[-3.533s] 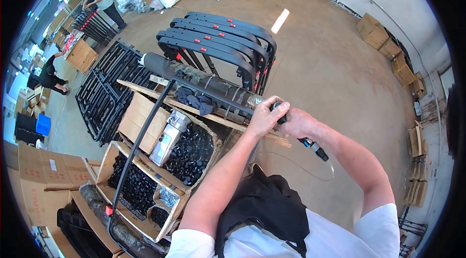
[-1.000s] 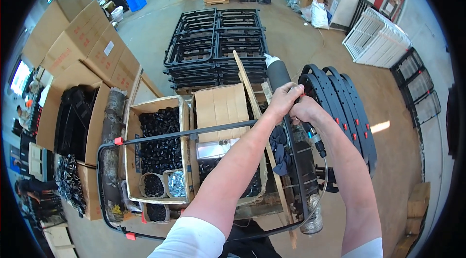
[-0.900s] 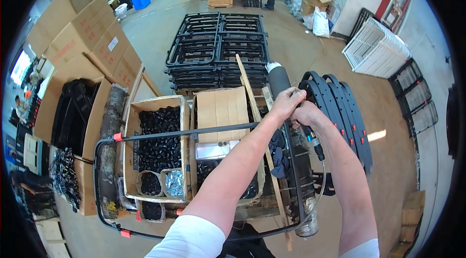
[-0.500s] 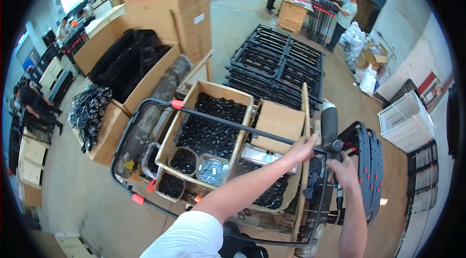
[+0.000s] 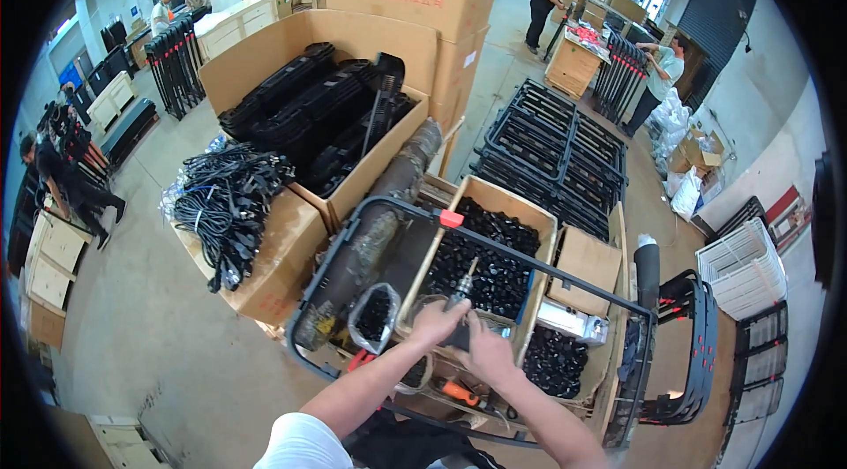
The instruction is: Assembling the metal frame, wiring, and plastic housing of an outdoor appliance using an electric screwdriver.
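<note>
In front of me I hold a power drill (image 5: 460,291) over the middle of a parts bench, its bit pointing up and away. My left hand (image 5: 437,322) is closed at its front, by the chuck. My right hand (image 5: 490,352) wraps the body behind, hiding much of it. Beneath lies a black rectangular frame (image 5: 547,263) with rounded corners, carrying a red clip (image 5: 451,218) on its far bar. Inside its outline, a wooden box (image 5: 503,195) holds many small black parts. An orange-handled tool (image 5: 460,393) lies nearer me.
Left stands a large open carton (image 5: 379,182) of black mouldings, beside a bundle of black cables (image 5: 231,209). Stacked black racks (image 5: 551,138) lie beyond the bench; curved black frames (image 5: 697,345) stand at right. Another person (image 5: 666,72) works at the far right, others farther off.
Both hands have moved left from the frame's right end to the bench's middle, bringing the drill along. My left hand has left the frame and closed on the drill. The view has shifted left.
</note>
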Motion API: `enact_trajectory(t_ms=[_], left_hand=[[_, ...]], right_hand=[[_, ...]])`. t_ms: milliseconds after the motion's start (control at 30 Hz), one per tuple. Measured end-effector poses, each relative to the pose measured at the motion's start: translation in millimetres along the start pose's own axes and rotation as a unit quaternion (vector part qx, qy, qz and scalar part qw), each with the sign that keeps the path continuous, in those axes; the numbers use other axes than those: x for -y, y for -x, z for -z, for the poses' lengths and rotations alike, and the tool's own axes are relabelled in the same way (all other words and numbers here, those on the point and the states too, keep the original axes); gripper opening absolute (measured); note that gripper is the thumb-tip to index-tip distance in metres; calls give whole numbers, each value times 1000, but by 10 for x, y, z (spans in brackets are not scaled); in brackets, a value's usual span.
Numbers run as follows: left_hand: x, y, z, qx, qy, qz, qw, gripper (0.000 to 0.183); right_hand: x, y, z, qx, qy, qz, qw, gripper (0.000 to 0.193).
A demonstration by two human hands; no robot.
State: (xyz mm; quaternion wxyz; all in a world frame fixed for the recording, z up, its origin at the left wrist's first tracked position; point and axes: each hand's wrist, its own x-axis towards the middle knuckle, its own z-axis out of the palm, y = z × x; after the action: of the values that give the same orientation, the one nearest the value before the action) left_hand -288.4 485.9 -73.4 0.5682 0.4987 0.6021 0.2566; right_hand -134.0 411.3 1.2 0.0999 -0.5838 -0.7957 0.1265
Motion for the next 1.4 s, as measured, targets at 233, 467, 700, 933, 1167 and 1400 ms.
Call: enact_trajectory(t_ms=[233,467,700,933,1167,1400], left_hand=[[162,-399,917,-160,-73,23,984,68],[224,-749,1053,-150,-84,15,985,70],[251,-824,1125,-121,-70,-10,990,66],[214,-840,1113,-111,-85,-21,990,67],[294,-942,1049,-123,-77,-32,989,70],[51,-909,1095,-98,-133,-10,986,67]], right_hand=[[509,-1023,-646,44,-21,-37,998,83],[521,-1346,-691,69,-15,-62,996,82],[549,-1396,-680,61,-21,-65,996,80],[489,-1396,-737,42,-30,-70,996,80],[494,-1452,-670,56,-37,-91,994,88],[407,-1471,-682,45,-50,-83,994,94]])
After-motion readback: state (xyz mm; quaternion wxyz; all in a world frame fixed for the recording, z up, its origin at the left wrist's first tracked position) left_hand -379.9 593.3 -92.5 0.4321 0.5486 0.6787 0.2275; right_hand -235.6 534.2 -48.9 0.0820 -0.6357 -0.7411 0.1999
